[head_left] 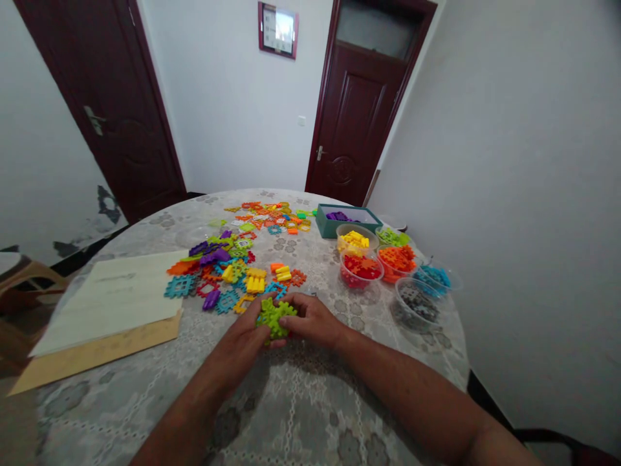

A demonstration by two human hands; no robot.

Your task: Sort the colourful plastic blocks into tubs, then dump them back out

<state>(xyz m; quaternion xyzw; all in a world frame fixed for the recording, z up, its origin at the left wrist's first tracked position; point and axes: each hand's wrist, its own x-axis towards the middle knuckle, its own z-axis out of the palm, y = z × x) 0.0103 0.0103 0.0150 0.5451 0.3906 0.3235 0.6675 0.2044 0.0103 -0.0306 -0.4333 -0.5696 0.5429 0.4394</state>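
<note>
Both of my hands meet at the middle of the round table over a cluster of lime-green interlocking plastic pieces (274, 316). My left hand (244, 340) grips the cluster from the left and below, fingers curled round it. My right hand (313, 320) closes on it from the right, fingertips pressed to the green pieces. Just beyond the hands lies a spread of loose coloured pieces (228, 272): teal, yellow, purple, orange and red. A second scatter of pieces (269, 217) lies farther back.
Clear plastic bowls stand at the right, sorted by colour: yellow (356, 241), red (361, 268), orange (398, 260), green (392, 237), blue (433, 278), grey (417, 303). A teal box (345, 220) sits behind them. A paper sheet on a brown envelope (109, 304) lies left. Two dark doors stand behind.
</note>
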